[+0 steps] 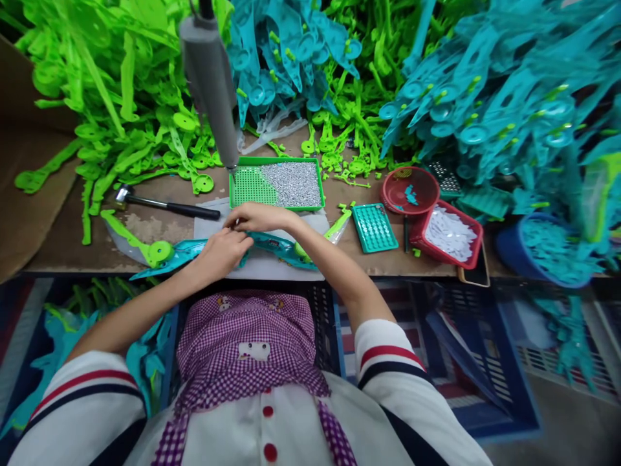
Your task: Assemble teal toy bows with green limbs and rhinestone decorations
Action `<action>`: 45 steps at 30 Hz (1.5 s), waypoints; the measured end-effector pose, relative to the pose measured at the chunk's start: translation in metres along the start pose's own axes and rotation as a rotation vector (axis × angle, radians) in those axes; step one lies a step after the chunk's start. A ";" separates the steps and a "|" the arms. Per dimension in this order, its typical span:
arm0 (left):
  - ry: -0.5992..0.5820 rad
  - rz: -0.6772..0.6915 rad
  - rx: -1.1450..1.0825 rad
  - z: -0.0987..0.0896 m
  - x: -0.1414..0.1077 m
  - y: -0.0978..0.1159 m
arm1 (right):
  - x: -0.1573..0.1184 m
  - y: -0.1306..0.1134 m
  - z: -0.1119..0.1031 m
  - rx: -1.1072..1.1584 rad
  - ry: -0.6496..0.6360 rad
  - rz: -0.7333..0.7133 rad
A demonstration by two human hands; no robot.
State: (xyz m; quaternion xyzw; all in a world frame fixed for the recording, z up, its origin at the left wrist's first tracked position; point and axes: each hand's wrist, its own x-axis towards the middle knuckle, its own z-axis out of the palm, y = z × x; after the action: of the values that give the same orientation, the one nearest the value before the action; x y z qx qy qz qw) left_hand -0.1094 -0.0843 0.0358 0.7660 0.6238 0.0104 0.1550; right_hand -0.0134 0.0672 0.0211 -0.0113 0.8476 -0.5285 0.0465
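My left hand [224,254] rests with its fingers bent over the middle of a long teal plastic part [269,243] at the table's front edge. Just above it, my right hand [257,217] reaches in from the right, its fingertips pressed together close to the left fingers. Whatever small piece lies between those fingertips is hidden. Lime-green arms [158,252] with round discs are joined at both ends of the teal part. Beyond the hands is a green tray [252,184] with holes, its right side covered by small metal pieces [298,184].
A grey power driver [211,84] hangs above the tray. Left lies a hammer [189,210]. To the right are a teal tray [374,228], a red bowl [405,194], a red basket [449,236] and a blue bucket [514,243]. Green and teal parts pile up behind.
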 end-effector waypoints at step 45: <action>0.479 -0.535 -0.351 0.051 -0.006 0.030 | -0.116 0.011 0.079 -0.053 0.851 0.341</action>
State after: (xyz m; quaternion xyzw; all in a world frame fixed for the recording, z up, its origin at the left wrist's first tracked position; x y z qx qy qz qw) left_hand -0.0716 -0.1070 -0.0044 0.5142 0.8086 0.2545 0.1307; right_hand 0.1098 0.0098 -0.0155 0.3452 0.7942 -0.4493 -0.2196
